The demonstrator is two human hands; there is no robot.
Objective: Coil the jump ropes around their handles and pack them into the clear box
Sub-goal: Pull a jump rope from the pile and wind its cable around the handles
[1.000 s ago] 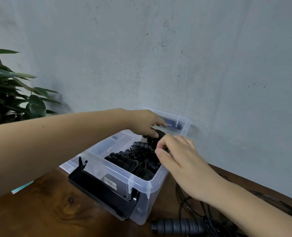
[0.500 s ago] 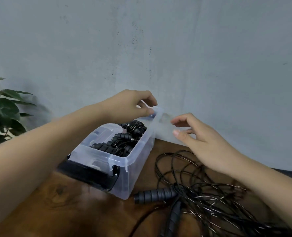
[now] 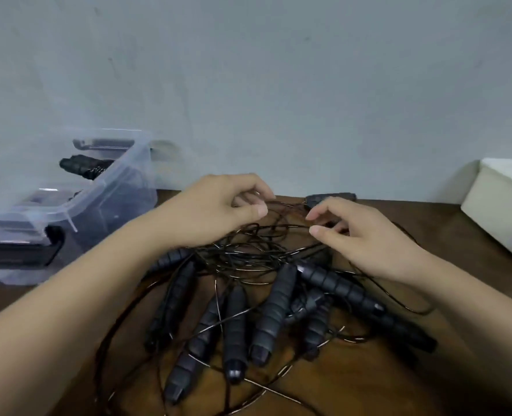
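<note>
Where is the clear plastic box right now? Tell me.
Head view: the clear plastic box sits at the far left of the brown wooden table, against the grey wall, left of the tangled black jump ropes.

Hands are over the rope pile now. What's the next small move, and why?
Probably single out one strand and lift it to trace its handle. The left hand and right hand hover, fingers curled, at the far edge of the tangled cords; blur hides whether either pinches. The handles lie crossed among those cords, so nothing can be coiled for the clear box until one rope is freed.
</note>
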